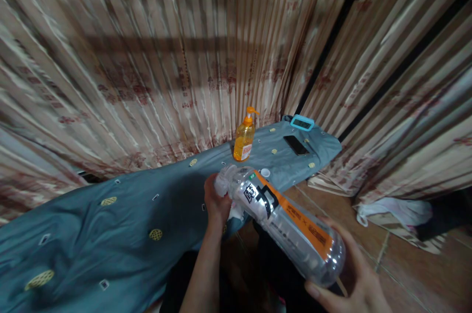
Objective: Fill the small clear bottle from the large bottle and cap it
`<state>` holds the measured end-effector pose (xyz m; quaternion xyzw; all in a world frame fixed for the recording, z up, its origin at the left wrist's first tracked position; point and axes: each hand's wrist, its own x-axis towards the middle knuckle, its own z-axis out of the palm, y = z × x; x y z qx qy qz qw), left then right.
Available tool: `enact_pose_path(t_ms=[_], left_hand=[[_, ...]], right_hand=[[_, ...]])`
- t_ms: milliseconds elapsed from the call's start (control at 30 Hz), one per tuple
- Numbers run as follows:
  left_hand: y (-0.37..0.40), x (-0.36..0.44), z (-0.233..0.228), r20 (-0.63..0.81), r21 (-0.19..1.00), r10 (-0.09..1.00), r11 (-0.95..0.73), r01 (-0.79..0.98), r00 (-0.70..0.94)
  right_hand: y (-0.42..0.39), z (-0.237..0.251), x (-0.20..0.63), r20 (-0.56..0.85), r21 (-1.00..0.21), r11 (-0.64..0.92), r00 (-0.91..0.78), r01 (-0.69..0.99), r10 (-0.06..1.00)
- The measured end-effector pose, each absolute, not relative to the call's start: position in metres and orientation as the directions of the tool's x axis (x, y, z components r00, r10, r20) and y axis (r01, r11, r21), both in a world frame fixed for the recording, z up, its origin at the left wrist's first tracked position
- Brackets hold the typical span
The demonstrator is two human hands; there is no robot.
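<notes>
The right hand (354, 278) cups the base of a clear plastic bottle (283, 219) lying tilted over the lap, fingers curled around it. The left hand (217, 200) pinches a white cloth (236, 212) at the bottle's open neck, so wiping the mouth seems under way; it calls for a steady base grip. The small white cap (265, 172) rests on the blue sheet (110, 234) near an orange soap dispenser (244, 140) and a phone (296, 145)

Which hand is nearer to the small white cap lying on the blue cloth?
Left. The left hand grips the clear bottle's neck end, just short of the white cap. The right hand cups the bottle's base, farther back.
</notes>
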<state>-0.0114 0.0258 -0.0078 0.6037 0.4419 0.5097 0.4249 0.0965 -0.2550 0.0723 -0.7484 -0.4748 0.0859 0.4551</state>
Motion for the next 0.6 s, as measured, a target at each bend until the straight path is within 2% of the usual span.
enact_pose_path(t_ms=[233,600], left_hand=[[0.026,-0.009,-0.008,0.227,0.968,0.970,-0.234,0.090,0.089],[0.026,-0.010,-0.009,0.253,0.959,0.963,-0.262,0.104,0.090]], right_hand=[[-0.236,0.095,0.083,0.477,-0.721,-0.100,0.596,0.685,0.646],[-0.236,0.097,0.085,0.375,-0.812,-0.139,0.690,0.566,0.619]])
